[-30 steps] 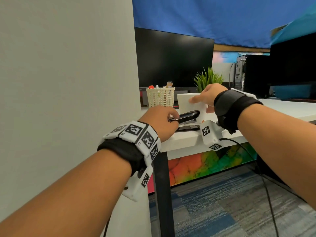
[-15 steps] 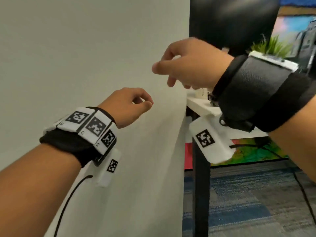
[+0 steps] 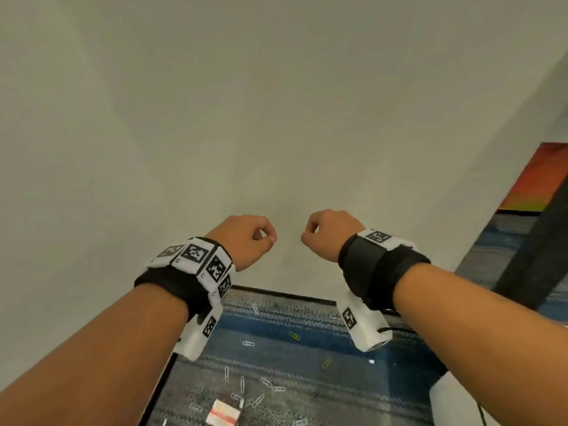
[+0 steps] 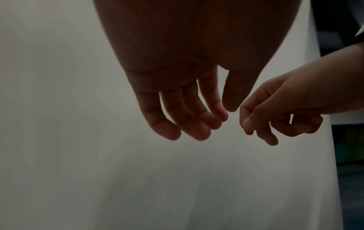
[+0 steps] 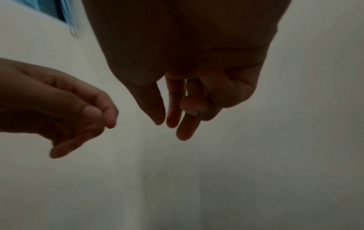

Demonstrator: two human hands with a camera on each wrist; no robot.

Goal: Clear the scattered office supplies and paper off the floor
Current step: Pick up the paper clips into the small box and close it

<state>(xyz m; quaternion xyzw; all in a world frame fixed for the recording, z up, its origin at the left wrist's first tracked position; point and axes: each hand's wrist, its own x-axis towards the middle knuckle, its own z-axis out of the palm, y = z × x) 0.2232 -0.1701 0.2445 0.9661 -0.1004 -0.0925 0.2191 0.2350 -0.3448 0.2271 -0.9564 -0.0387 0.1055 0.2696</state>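
Several paper clips (image 3: 248, 343) lie scattered on the blue-grey carpet (image 3: 307, 321) below my arms, with a denser cluster (image 3: 242, 387) near the bottom edge. Beside that cluster is a small white box with red print (image 3: 222, 412). My left hand (image 3: 246, 238) and right hand (image 3: 330, 232) hang side by side, well above the floor and in front of the wall. Both have loosely curled fingers and hold nothing. The left wrist view shows the left fingers (image 4: 187, 121) relaxed and empty. In the right wrist view, the right fingers (image 5: 177, 109) are the same.
A plain pale wall (image 3: 276, 118) fills most of the head view and meets the carpet along a dark skirting. A dark desk leg (image 3: 534, 262) slants down at the right, in front of a colourful panel (image 3: 534, 179). A white rounded object (image 3: 455, 398) is at the lower right.
My hands have left the stapler and white paper on the desk and dropped empty in front of the wall. The view has swung left and down to the floor.
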